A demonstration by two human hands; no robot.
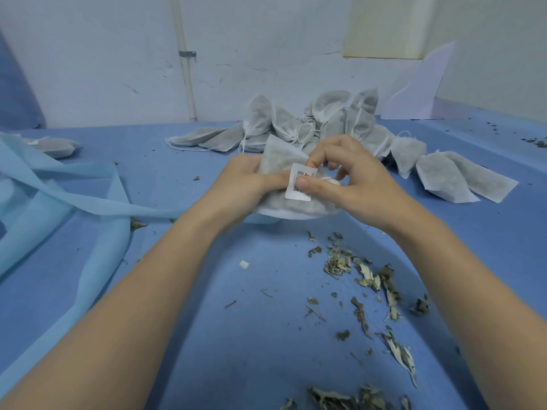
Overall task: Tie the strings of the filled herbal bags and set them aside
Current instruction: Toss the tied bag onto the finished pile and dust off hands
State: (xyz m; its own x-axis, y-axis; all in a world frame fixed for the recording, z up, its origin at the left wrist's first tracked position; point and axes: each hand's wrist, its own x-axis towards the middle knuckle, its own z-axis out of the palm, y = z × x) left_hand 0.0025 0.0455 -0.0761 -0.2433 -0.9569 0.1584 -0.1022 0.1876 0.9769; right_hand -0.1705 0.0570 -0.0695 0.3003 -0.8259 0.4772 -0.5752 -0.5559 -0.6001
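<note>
Blue table littered; I see left hand gripping bag, right hand pinching string by label — slip risks loose knot, spilled herbs.

the only printed thing is a white label on the bag, held between the left hand and the right hand. it carries a barcode of black bars and some dark marks beside it, too small and blurred to read. no other text, brand or number shows.
</note>
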